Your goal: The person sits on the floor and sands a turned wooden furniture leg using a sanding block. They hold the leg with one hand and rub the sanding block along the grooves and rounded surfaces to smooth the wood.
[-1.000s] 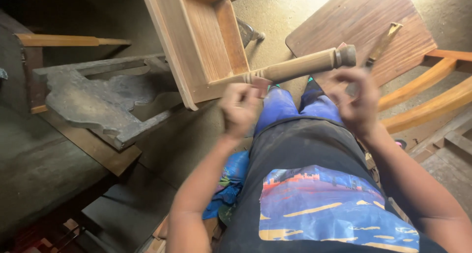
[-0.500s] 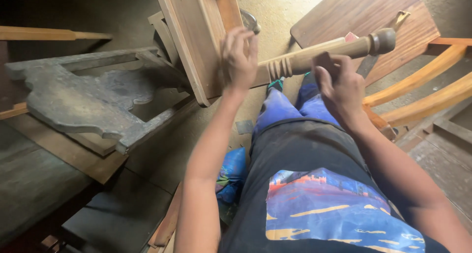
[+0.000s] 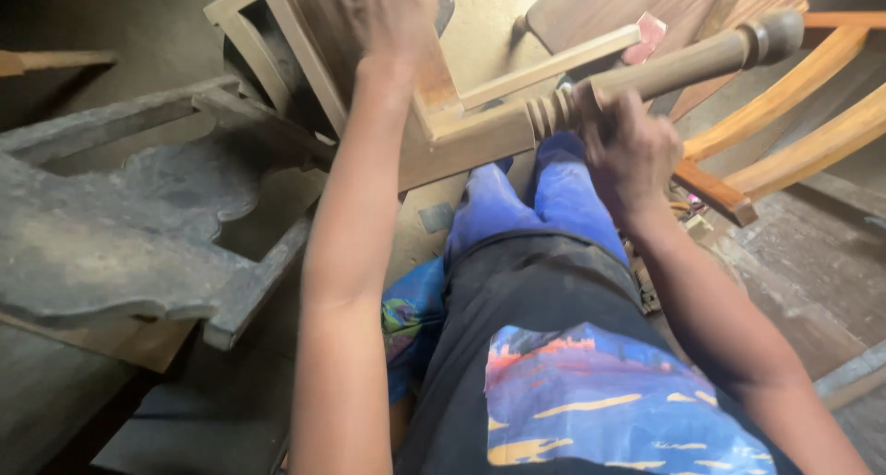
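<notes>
A light wooden frame [image 3: 443, 115] with a turned round leg [image 3: 683, 64] lies tilted across my lap. My left hand [image 3: 392, 18] reaches up and grips the frame's upper part near the top of the view. My right hand [image 3: 628, 147] is closed around the turned leg just past its ringed grooves. The leg's knobbed end [image 3: 775, 34] points to the upper right. My blue trousers [image 3: 535, 198] show beneath the frame.
A dusty grey carved wooden panel [image 3: 120, 244] leans at the left. Curved orange-brown chair parts [image 3: 794, 115] lie at the right. A dark wooden board [image 3: 591, 13] rests on the floor at the top, with a small pink piece [image 3: 651, 36] beside it.
The frame has swung up and closer to me. My left hand moved higher along the frame; my right hand slid down the turned leg toward the grooves.
</notes>
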